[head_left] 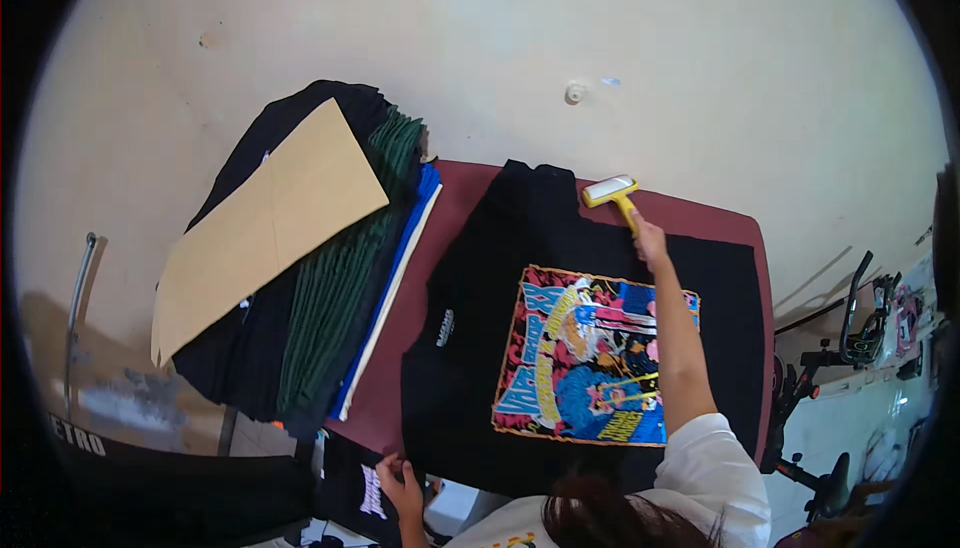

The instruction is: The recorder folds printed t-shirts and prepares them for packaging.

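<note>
My right hand (pixel 650 241) is closed round the yellow handle of a lint roller (pixel 610 188), whose white roll is over the far edge of a black T-shirt (pixel 540 213). The shirt lies spread on a maroon-topped table, its sleeve and neck toward the left and far side. A colourful square print (pixel 590 358) covers its middle, partly hidden by my right forearm. My left hand (pixel 402 488) is at the table's near edge, beside the shirt's lower left corner, its fingers loosely bent and apart with nothing seen in them.
A tall stack of folded black, green, blue and white garments (pixel 340 318) stands on the left of the table (pixel 460 188), with a tan cardboard sheet (pixel 270 228) on top. More dark cloth (pixel 345 478) is below at the left. A wall rises behind; an exercise bike (pixel 825 378) stands at right.
</note>
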Tool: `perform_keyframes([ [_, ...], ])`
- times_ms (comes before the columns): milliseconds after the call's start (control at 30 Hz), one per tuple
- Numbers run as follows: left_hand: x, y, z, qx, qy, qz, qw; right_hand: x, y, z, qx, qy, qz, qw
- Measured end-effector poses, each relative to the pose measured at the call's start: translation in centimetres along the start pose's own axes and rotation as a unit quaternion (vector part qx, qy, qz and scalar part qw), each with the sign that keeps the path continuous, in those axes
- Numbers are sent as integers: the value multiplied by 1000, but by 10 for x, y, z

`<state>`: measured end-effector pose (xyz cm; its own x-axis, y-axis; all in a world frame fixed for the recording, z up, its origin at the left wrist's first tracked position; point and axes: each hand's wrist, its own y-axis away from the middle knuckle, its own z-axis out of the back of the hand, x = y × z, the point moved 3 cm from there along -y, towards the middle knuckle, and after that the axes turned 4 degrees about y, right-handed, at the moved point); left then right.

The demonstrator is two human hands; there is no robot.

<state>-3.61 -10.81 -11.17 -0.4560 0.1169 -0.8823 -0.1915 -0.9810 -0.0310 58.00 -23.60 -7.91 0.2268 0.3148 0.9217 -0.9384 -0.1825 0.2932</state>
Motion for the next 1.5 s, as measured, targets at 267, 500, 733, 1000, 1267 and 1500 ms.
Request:
perform_keyframes([
  [267,26,-28,3,26,54,85,995,-37,-44,47,-15,-621,38,783],
  [500,30,-30,5,47,100,104,988,-33,-29,70,-88,-146,77,982],
  [733,51,4,-29,-15,263,230,937,-93,105,109,-168,261,225,924],
  [1000,39,28,-40,168,251,295,906,-224,390,244,-573,490,-84,652],
  [1267,46,-1,-32,244,213,199,925,-279,412,272,-202,-128,-264,934],
  [1500,-96,-50,6,260,209,56,941,-178,408,304,-131,-55,-13,990],
])
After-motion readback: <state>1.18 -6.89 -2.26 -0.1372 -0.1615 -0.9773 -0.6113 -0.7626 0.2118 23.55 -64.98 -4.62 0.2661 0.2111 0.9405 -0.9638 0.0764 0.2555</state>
